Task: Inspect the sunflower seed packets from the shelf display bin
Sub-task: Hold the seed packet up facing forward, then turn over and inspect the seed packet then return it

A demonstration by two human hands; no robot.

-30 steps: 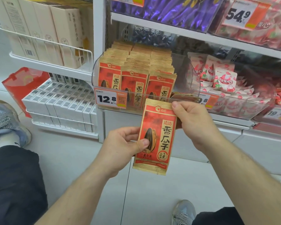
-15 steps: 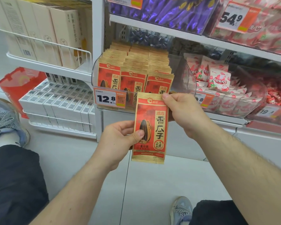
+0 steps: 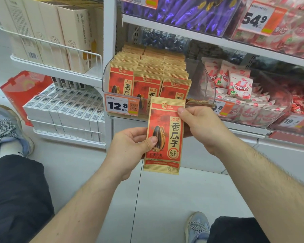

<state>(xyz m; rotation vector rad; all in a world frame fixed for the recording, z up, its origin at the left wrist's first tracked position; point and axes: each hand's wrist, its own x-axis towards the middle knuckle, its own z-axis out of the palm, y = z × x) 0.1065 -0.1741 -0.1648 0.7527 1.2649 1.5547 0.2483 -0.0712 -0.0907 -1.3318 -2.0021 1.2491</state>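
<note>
A red and gold sunflower seed packet [image 3: 168, 130] is held upright in front of the shelf, its printed front toward me. My left hand [image 3: 130, 146] pinches its lower left edge, thumb on the seed picture. My right hand [image 3: 202, 127] pinches its upper right edge. Behind it, a clear display bin [image 3: 106, 79] holds several rows of the same packets [image 3: 147, 67], standing upright. A 12.8 price tag [image 3: 121, 106] is fixed to the bin's front.
A second clear bin [image 3: 277, 109] of pink and white snack packs sits to the right. Purple packs [image 3: 179, 11] fill the shelf above. White wire racks [image 3: 63, 50] with boxes stand at left. My knees and shoes frame the white floor.
The held packet has risen and come nearer the bin, now overlapping its front. It has also straightened from a slight tilt. Both hands keep their hold.
</note>
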